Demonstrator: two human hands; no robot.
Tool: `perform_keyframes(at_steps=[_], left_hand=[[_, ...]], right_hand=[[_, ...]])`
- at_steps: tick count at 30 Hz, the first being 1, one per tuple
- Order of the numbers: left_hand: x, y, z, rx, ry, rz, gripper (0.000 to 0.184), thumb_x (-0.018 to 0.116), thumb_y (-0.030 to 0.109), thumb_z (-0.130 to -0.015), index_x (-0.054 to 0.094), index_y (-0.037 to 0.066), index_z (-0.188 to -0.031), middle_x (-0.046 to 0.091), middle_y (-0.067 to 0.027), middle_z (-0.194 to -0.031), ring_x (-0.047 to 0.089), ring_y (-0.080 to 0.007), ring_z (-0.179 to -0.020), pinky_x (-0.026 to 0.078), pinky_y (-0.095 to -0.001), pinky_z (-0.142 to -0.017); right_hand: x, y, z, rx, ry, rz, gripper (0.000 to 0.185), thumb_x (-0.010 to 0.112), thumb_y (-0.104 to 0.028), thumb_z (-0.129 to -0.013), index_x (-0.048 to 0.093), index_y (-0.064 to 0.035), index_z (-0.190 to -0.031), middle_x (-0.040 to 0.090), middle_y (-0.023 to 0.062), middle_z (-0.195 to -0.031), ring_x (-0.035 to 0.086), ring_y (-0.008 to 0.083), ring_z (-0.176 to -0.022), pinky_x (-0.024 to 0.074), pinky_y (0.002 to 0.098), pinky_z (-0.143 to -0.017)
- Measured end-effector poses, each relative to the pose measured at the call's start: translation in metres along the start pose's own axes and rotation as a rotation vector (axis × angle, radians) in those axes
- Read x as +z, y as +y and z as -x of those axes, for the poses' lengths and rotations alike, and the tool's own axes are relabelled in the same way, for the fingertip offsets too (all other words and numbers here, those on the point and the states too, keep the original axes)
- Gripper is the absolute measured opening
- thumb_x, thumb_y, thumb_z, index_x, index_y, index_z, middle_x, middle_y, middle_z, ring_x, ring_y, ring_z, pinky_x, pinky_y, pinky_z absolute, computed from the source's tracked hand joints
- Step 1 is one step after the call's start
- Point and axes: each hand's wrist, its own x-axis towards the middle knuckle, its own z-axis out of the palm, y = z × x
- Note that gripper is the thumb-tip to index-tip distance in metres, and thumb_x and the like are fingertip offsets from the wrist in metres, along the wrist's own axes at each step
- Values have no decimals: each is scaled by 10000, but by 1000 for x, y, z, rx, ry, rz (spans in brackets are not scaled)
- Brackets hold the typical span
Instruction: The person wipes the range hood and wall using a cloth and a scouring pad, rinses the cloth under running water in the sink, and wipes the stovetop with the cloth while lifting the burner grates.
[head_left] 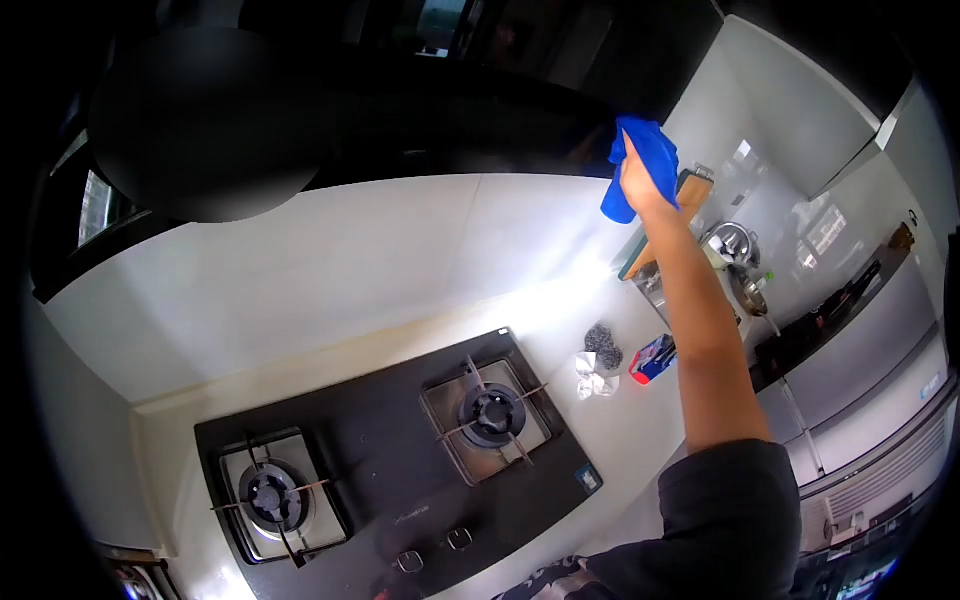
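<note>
A bright blue cloth [655,155] is in my right hand [637,185], which reaches up at the right end of the dark glossy range hood [440,130]. My fingers press on the cloth, and part of it hangs below the hand beside the white wall. The bare forearm and black sleeve stretch up from the lower right. My left hand cannot be made out. Below the hood lies a black two-burner gas stove [375,450], with a left burner [272,495] and a right burner [492,415].
Right of the stove, a dark steel-wool scrubber [603,346], a crumpled silvery wrapper [595,378] and a blue-red packet [653,360] lie on the counter. Cutting boards [692,192] lean behind my forearm. Metal cookware [732,243] stands farther right, near a dark rack.
</note>
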Motion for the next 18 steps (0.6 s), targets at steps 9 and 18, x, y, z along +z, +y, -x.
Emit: perform_keyframes(at_steps=[9, 18], left_hand=[[-18, 12, 0, 43, 39, 68, 200, 536, 31, -808, 615, 61, -989, 628, -120, -817, 598, -219, -700, 462, -308, -600], [-72, -3, 21, -100, -11, -79, 264, 567, -10, -753, 636, 73, -994, 617, -119, -761, 611, -208, -639, 476, -303, -610]], right_hand=[[21, 16, 36, 242, 145, -729, 366, 379, -73, -824, 463, -52, -1180, 533, 248, -1121, 506, 380, -1057, 389, 385, -919], [-44, -191, 117, -56, 462, -1450, 339, 422, -111, -918, 355, 8, -1228, 489, 145, -1145, 501, 216, -1025, 371, 322, -919]])
